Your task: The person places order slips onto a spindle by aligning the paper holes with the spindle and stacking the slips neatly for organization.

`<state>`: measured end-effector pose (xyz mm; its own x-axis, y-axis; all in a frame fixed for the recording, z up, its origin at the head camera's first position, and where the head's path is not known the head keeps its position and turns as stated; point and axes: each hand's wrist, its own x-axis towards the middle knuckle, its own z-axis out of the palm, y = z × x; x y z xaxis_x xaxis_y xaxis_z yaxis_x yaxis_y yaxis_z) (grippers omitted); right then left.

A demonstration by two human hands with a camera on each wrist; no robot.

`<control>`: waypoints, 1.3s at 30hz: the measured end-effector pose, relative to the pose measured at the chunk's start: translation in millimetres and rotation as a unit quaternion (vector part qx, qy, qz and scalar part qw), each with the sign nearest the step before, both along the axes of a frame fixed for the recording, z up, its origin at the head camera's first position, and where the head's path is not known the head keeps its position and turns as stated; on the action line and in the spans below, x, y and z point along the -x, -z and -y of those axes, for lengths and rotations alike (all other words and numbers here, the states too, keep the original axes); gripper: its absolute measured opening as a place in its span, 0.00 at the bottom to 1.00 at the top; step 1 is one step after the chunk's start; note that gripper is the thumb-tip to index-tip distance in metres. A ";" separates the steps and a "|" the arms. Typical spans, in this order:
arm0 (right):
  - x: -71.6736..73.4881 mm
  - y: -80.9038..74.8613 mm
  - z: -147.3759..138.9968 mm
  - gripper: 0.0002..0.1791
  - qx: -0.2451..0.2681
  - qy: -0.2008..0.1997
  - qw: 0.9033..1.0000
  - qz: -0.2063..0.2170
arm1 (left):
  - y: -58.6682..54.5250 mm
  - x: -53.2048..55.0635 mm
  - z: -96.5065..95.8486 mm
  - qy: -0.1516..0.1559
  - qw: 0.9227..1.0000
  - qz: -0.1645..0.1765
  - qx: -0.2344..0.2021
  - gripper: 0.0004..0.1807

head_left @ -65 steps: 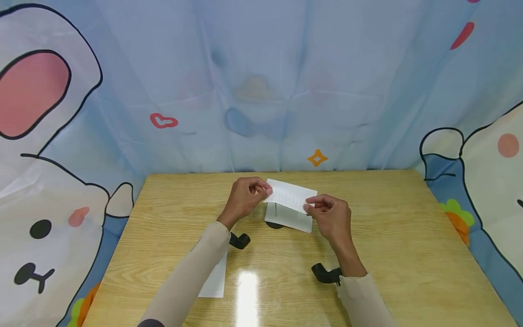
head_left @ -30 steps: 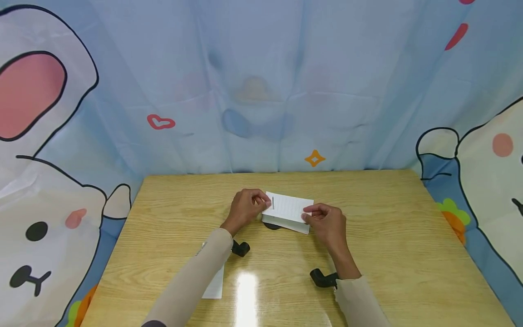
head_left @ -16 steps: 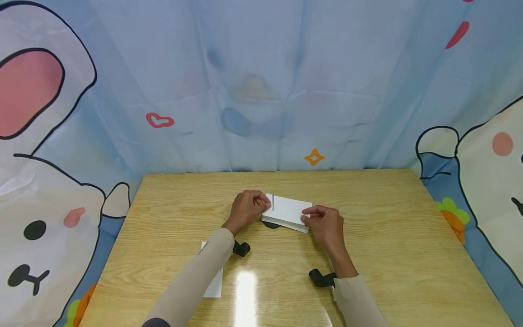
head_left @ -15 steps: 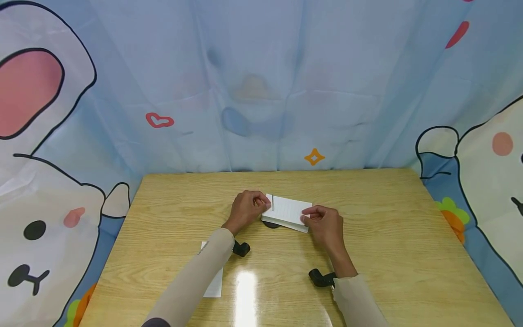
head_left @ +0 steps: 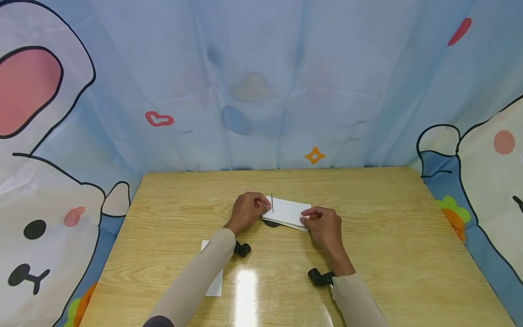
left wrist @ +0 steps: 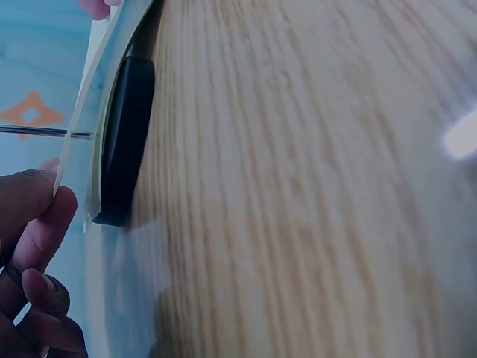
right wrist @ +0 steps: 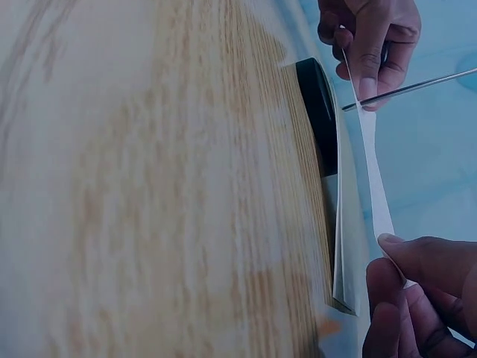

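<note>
A bill spike stands on the table, its thin metal rod (head_left: 272, 203) upright on a round black base (left wrist: 127, 142). The rod passes through a lined white paper slip (head_left: 288, 211) near its left end. My left hand (head_left: 248, 210) pinches the slip's left end between thumb and forefinger, close beside the rod. At the other end, my right hand (head_left: 325, 225) pinches the slip's right edge. Beneath this slip, more paper (right wrist: 344, 246) sits on the base, with a gap between in the right wrist view. Part of the base is hidden under the paper.
Another white paper (head_left: 214, 284) lies on the wooden table (head_left: 400, 236), partly covered by the left sleeve (head_left: 196, 279). A patterned blue curtain (head_left: 261, 91) hangs behind the table's far edge. Black camera mounts (head_left: 320, 277) stick out at the wrists.
The slip was above the rod earlier; the rod now pierces it. Both hands have lowered it along the rod toward the paper beneath, and more of the rod shows above it.
</note>
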<state>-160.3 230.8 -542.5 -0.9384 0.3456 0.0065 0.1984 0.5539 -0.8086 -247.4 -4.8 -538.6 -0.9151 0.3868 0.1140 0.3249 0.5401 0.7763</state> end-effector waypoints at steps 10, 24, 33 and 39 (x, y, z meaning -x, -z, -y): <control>2.8 2.3 4.0 0.03 -0.021 0.001 1.000 0.015 | 6.6 0.7 2.2 0.001 1.000 -0.006 0.015 0.02; 4.8 4.9 5.4 0.02 -0.051 -0.012 0.998 0.026 | 7.6 1.4 1.8 0.008 0.999 -0.012 0.029 0.02; 3.1 2.0 4.6 0.02 -0.077 -0.017 0.996 0.030 | 6.6 -0.1 -1.7 0.014 0.999 -0.023 0.041 0.02; 2.6 2.0 4.9 0.03 -0.088 -0.014 0.995 0.038 | 8.0 -0.4 -1.9 0.015 0.998 -0.026 0.052 0.02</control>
